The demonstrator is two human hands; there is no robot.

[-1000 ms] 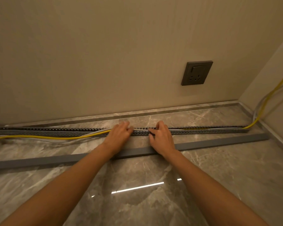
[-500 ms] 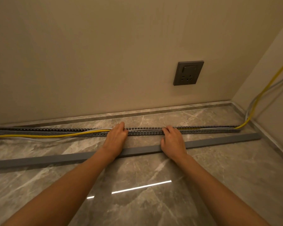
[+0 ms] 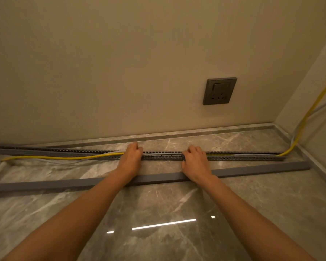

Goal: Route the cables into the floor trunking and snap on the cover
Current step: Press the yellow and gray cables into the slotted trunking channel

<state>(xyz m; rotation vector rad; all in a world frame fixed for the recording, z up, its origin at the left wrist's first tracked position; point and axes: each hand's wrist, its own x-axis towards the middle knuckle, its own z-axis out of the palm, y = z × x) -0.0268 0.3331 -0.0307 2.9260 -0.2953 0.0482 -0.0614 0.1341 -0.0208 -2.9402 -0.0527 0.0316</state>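
Across mid-frame, the slotted grey plastic floor trunking (image 3: 162, 157) lay on the marble floor (image 3: 158, 213). The left hand (image 3: 130, 161) and right hand (image 3: 196, 162) each held a clenched grip on it; the yellow cable (image 3: 64, 157) trailed out to the left, and the flat grey cover strip (image 3: 64, 184) lay below.

Plain beige wall (image 3: 139, 63), unmarked, warm dim light. Dark grey socket with switch (image 3: 219, 91) set low on it, right of centre. Second wall (image 3: 320, 102) meets it at right corner. Polished grey marble floor (image 3: 252, 213), white veining, mirrors a ceiling strip light (image 3: 164, 224). Matching stone skirting (image 3: 196, 133) along walls.
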